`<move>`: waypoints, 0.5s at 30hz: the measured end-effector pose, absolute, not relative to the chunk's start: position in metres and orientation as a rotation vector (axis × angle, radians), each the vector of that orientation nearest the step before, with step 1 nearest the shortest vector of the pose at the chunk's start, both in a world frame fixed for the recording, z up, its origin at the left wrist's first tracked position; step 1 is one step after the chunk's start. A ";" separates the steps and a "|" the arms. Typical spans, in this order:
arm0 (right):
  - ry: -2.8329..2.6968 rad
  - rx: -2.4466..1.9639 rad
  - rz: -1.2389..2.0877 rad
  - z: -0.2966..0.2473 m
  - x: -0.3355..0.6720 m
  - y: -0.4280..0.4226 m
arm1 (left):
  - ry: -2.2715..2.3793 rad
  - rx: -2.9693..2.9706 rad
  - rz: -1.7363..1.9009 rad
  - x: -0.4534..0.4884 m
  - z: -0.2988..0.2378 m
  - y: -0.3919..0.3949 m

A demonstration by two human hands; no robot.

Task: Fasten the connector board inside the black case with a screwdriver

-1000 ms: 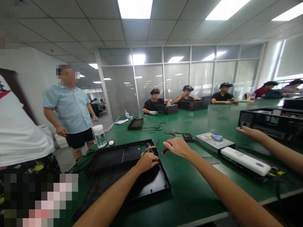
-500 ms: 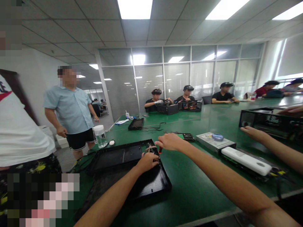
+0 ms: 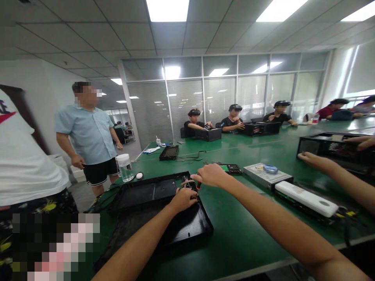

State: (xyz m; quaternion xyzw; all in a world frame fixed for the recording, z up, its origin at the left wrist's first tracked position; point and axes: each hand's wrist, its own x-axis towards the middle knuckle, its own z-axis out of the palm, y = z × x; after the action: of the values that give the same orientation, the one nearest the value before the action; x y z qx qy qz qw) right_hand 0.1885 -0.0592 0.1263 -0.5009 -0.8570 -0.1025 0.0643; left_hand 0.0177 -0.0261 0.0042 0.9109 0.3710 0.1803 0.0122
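Note:
My right hand (image 3: 211,174) is closed around a screwdriver (image 3: 199,185) with an orange-red handle, held upright with its tip pointing down. Just below it, the fingers of my left hand (image 3: 184,198) are pinched together at the inner edge of a black case panel (image 3: 193,228); what lies between them is too small to make out. A bundle of thin cables (image 3: 187,182) passes beside my left hand. Behind it a second black panel section (image 3: 152,191), with a raised rim, lies flat on the green table (image 3: 234,234).
To the right are a metal drive box (image 3: 260,177) with a blue tape roll (image 3: 270,169) on it and a white oblong device (image 3: 306,198). A neighbour's hands hold a black case (image 3: 322,150). A clear jar (image 3: 126,171) stands left. Two people stand at left; several sit opposite.
My hands stay almost in place around the screwdriver and panel. Across the table, a co-worker's black case has shifted right. The neighbour's hand at right has moved a little on the case.

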 end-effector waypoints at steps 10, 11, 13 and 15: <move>-2.563 -1.518 -0.279 0.124 0.193 -0.057 | 1.166 2.858 0.573 0.019 0.004 -0.024; -2.569 -1.493 -0.258 0.123 0.192 -0.057 | 1.159 2.858 0.579 0.019 0.004 -0.025; -2.523 -1.480 -0.262 0.118 0.193 -0.054 | 1.156 2.863 0.585 0.019 0.005 -0.025; -2.399 -1.463 -0.235 0.108 0.198 -0.046 | 1.161 2.871 0.577 0.019 0.005 -0.026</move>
State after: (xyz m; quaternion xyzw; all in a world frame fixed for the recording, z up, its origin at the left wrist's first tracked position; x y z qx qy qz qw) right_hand 0.1983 -0.0461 0.1083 -0.5121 -0.8398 -0.0821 0.1604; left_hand 0.0186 -0.0263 0.0053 0.9113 0.3687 0.1832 -0.0043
